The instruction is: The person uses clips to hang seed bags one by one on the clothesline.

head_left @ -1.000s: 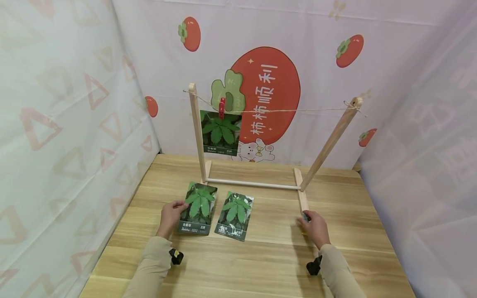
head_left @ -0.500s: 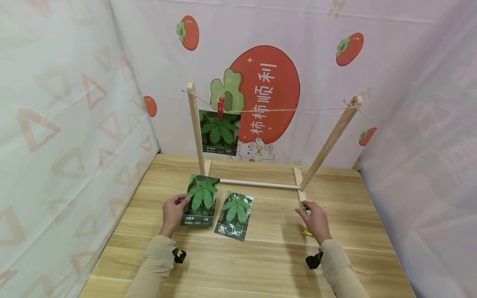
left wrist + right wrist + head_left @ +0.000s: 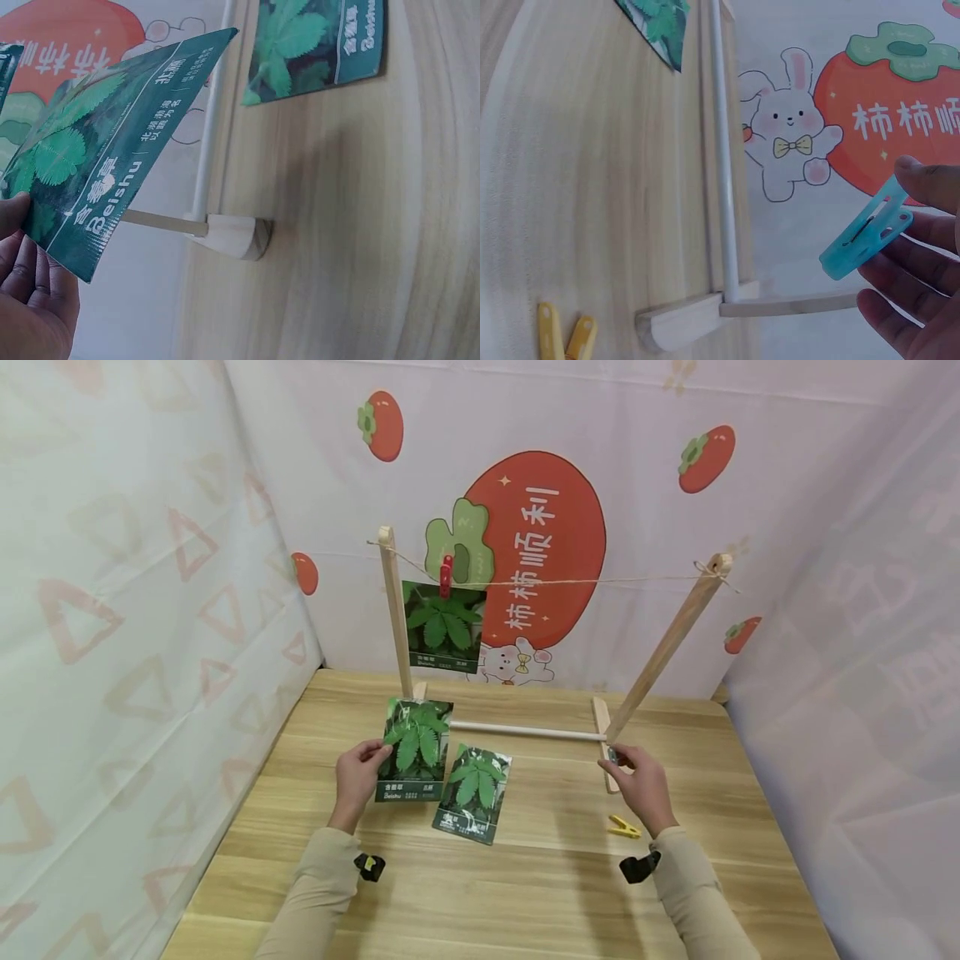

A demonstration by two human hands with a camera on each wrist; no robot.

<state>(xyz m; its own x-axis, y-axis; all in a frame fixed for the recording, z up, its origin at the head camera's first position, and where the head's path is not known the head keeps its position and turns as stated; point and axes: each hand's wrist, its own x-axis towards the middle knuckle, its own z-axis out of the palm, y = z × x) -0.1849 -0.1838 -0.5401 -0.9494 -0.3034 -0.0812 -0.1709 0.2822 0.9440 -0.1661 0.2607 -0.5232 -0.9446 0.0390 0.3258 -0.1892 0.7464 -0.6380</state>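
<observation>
My left hand (image 3: 358, 783) pinches the left edge of a green seed packet (image 3: 414, 750) with a leaf photo, held tilted above the table; its face shows in the left wrist view. My right hand (image 3: 640, 785) holds a light-blue clothespin (image 3: 866, 232) between thumb and fingers, near the right foot of a wooden frame (image 3: 663, 652). A second seed packet (image 3: 474, 795) lies on the table between the hands. A third packet (image 3: 444, 631) hangs from the frame's string (image 3: 570, 582), clipped by a red clothespin (image 3: 446, 577).
A yellow clothespin (image 3: 624, 827) lies on the table (image 3: 525, 893) just below my right hand. The frame's white crossbar (image 3: 525, 731) runs low behind the packets. Printed cloth walls (image 3: 300, 460) stand at the back and both sides.
The left hand has lifted its packet off the table, moving up and slightly right. The right hand has risen away with the blue clothespin, uncovering the yellow one.
</observation>
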